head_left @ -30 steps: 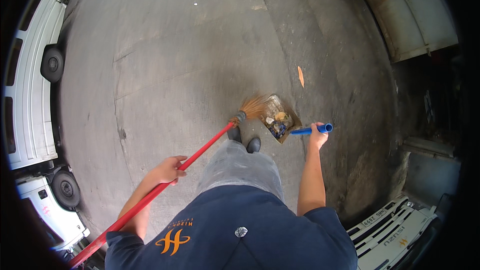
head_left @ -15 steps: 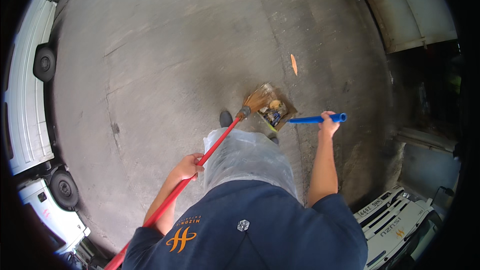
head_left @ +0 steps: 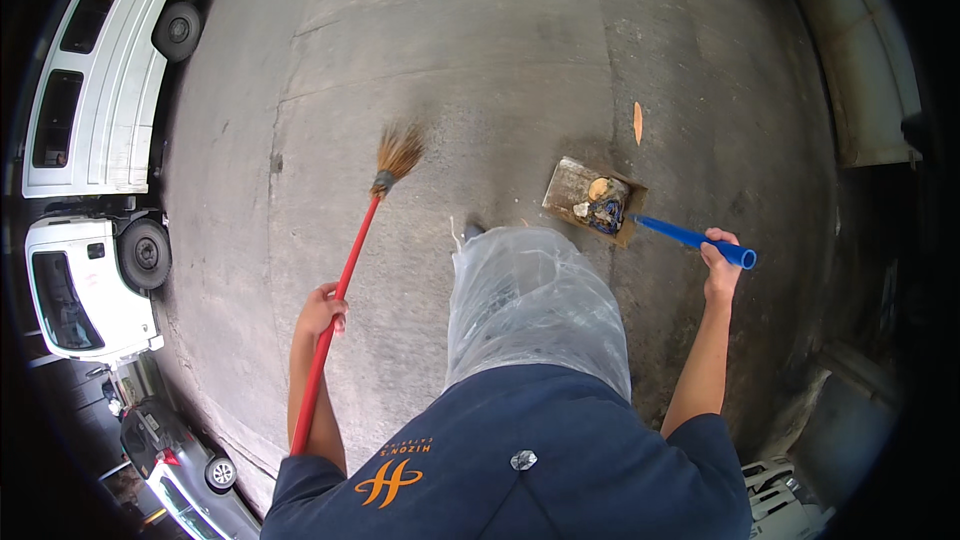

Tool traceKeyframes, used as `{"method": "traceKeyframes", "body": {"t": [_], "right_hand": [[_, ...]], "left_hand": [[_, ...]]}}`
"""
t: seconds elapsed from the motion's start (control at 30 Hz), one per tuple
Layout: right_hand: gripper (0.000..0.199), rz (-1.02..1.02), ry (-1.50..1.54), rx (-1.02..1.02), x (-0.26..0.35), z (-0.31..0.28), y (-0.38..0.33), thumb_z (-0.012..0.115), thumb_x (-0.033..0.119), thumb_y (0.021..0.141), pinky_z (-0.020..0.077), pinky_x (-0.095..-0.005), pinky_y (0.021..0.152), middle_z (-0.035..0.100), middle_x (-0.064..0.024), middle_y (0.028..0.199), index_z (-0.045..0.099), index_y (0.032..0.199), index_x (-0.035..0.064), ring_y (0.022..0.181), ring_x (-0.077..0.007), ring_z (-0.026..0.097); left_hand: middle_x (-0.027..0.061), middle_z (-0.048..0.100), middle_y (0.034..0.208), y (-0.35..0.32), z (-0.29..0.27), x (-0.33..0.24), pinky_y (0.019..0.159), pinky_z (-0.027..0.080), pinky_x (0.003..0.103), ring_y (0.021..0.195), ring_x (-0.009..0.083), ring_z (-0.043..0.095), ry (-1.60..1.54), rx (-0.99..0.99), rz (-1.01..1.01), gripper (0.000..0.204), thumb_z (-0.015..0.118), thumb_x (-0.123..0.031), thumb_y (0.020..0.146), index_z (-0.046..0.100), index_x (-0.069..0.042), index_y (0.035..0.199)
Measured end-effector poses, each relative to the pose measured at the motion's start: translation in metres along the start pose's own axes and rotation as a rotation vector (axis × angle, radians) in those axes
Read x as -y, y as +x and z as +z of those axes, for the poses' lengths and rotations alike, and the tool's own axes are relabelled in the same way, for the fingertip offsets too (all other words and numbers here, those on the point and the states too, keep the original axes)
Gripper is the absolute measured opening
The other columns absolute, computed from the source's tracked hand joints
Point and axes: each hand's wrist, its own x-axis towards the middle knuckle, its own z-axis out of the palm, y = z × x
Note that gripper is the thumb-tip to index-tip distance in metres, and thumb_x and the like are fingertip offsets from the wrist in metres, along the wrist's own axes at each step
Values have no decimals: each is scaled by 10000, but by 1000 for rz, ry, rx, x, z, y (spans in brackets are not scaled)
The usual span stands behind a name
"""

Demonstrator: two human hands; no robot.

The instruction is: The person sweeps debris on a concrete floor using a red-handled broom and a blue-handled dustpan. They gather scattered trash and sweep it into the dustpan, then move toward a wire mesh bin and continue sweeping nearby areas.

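Note:
My left hand (head_left: 321, 310) is wrapped round the long red handle of a broom (head_left: 345, 270). Its tan bristles (head_left: 400, 152) fan out over the concrete, ahead and to the left of me, well apart from the dustpan. On the right, my right hand (head_left: 722, 258) grips the blue tube handle (head_left: 690, 234) of a long-handled dustpan (head_left: 572, 178). The pan lies on the floor, and inside it is a heap of litter (head_left: 603, 208) with blue, whitish and tan pieces. My clear plastic apron (head_left: 530, 290) covers my legs; one dark shoe tip shows beyond it.
An orange-tan leaf-shaped scrap (head_left: 638, 124) lies on the concrete floor (head_left: 480, 70) beyond the dustpan. White vehicles (head_left: 95, 285) and a grey car (head_left: 180, 470) stand along the left. At lower right is another white vehicle (head_left: 785, 500); a pale metal panel (head_left: 860, 70) edges the right.
The broom's bristles have swung left, away from the dustpan, with my left hand. My right hand still holds the dustpan's handle. The whole view has shifted, showing more vehicles on the left.

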Motion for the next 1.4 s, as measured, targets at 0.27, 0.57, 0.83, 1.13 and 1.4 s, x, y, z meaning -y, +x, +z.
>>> {"method": "traceKeyframes", "body": {"t": [0.27, 0.57, 0.83, 1.13, 1.4], "right_hand": [[197, -237, -249, 195, -60, 55, -12, 666, -94, 707, 480, -251, 801, 654, 5, 856, 636, 862, 24, 821, -91, 591], [224, -184, -370, 282, -65, 70, 7, 670, -57, 714, 474, -254, 788, 650, -4, 888, 655, 911, 48, 824, -100, 592], [199, -218, -376, 329, -67, 69, -7, 666, -70, 734, 470, -252, 785, 647, -7, 892, 641, 905, 30, 837, -98, 590], [149, -305, -370, 228, -62, 71, -2, 687, -43, 757, 481, -241, 706, 631, 22, 785, 662, 880, 37, 738, -61, 578], [176, -181, -324, 108, -61, 36, 10, 731, -24, 748, 501, -253, 736, 671, 8, 814, 684, 902, 46, 766, -73, 609]], "left_hand": [[54, 556, 632, -17, 146, 121, 364, 365, 312, 412, 137, 493, -138, 412, -261, 587, 626, 65, 813, 471, 57, 1379], [96, 600, 714, -153, 104, 132, 370, 360, 297, 419, 144, 504, -247, 148, -129, 693, 625, 60, 825, 373, 33, 1469], [37, 508, 611, -135, 125, 207, 360, 361, 304, 413, 117, 465, -352, 136, -390, 697, 606, 60, 813, 408, -25, 1476], [72, 621, 767, -189, 190, 148, 429, 454, 289, 479, 134, 564, -11, 426, -121, 656, 626, 21, 879, 398, 3, 1494], [72, 584, 681, -143, 182, 88, 383, 391, 295, 425, 136, 527, 112, 200, -107, 721, 604, 53, 849, 339, 14, 1518]]}}
